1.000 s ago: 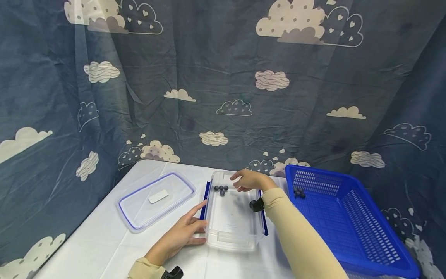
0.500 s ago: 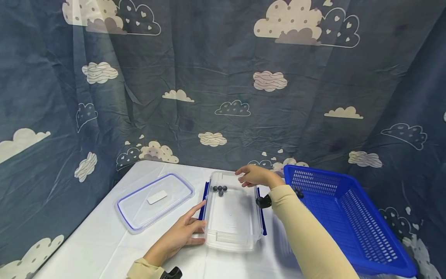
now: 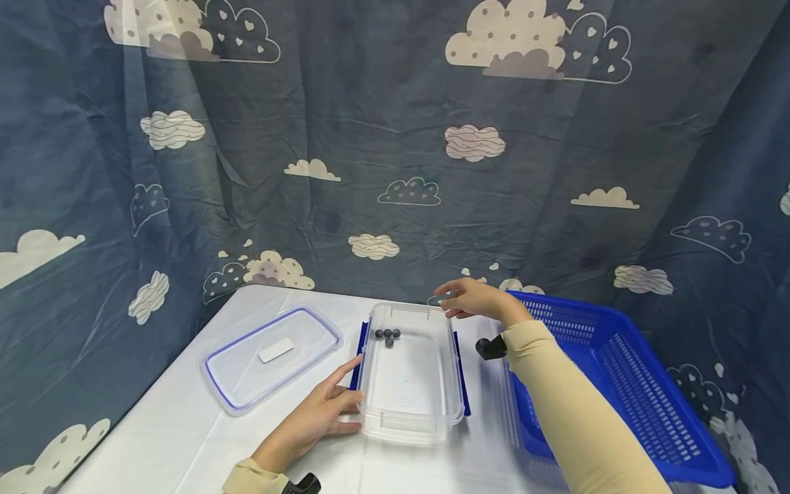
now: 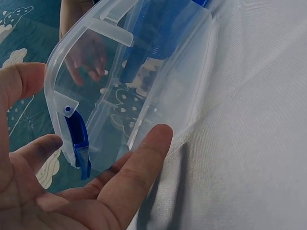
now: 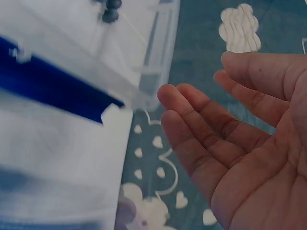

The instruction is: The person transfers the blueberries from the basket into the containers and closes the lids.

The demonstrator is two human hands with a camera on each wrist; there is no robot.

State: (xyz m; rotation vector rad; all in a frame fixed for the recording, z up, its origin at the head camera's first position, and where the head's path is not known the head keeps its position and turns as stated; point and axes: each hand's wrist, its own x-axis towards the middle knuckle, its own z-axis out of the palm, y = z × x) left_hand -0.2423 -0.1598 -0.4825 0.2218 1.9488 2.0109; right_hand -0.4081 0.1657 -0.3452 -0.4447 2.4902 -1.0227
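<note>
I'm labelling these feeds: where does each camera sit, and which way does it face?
Head: worn on the head, facing forward and down at the clear box; left hand, right hand and sleeves show.
Left wrist: worn there, facing left hand and box; right hand shows through it.
Right wrist: worn there, facing right hand and the box's corner.
Shared: head and right wrist both show dark balls.

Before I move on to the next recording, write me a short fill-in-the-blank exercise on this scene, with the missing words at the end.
1. The clear container holds a total of ____ dark balls.
2. From the wearer's view, the lid lies to the ____ of the container.
3. The colour of the basket is ____.
4. Between its fingers, the right hand holds ____.

Missing words: four; left; blue; nothing.
</note>
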